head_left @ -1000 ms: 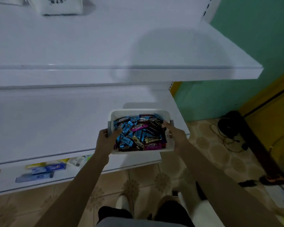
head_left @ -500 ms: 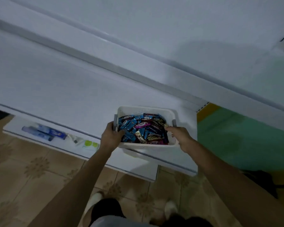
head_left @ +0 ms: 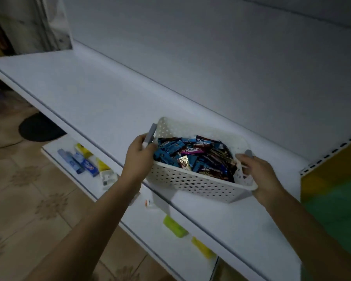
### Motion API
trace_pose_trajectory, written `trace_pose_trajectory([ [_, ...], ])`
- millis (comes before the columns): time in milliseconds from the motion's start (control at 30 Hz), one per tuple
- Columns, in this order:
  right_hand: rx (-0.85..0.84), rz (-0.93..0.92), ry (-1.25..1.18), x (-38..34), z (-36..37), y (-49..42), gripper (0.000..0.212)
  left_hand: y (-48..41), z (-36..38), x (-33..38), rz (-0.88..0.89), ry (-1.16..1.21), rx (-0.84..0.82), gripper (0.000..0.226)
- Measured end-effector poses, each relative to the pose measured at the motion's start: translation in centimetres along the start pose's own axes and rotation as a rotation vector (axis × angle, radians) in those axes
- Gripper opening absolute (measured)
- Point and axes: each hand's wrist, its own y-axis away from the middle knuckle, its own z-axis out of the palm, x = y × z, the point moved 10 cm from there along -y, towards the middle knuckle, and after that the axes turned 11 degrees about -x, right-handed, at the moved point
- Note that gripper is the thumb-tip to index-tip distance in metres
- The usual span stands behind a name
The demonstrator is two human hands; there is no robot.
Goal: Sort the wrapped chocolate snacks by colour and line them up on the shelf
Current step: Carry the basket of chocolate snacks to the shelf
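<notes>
Your L hand grips the left end of the white perforated plastic basket, fingers curled round the rim just under the grey handle. R hand holds the right end, fingers hooked over the rim. Basket is tilted over the front of the smooth white shelf. Btwn your hands, inside: a heap of glossy foil-wrapped chocolate snacks, mostly blue, some magenta, dk brown, gold. Walls dotted w/ round holes, corners rounded.

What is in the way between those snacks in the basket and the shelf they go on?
Nothing visible. The snacks lie uncovered in the basket, right at the shelf. The left hand and right hand grip the basket's two ends, beside the snacks rather than over them.
</notes>
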Motion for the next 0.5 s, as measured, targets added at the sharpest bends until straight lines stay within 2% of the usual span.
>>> trace_pose_trajectory([
  [100,-0.012,-0.06,-0.074,0.24,-0.09,-0.61,0.017,-0.44,-0.01,-0.06,0.022,0.029,0.012,0.025],
  [200,-0.026,-0.095,-0.138,0.35,0.11,-0.52,0.008,-0.19,0.2,-0.14,0.038,0.056,0.007,0.023],
  [333,0.002,-0.086,-0.097,0.44,0.02,-0.13,0.022,-0.31,0.27,-0.36,0.047,0.047,-0.018,0.021],
  [500,0.057,-0.079,-0.031,0.05,-0.38,0.36,0.023,-0.56,0.52,-0.47,0.056,0.017,-0.042,0.027],
])
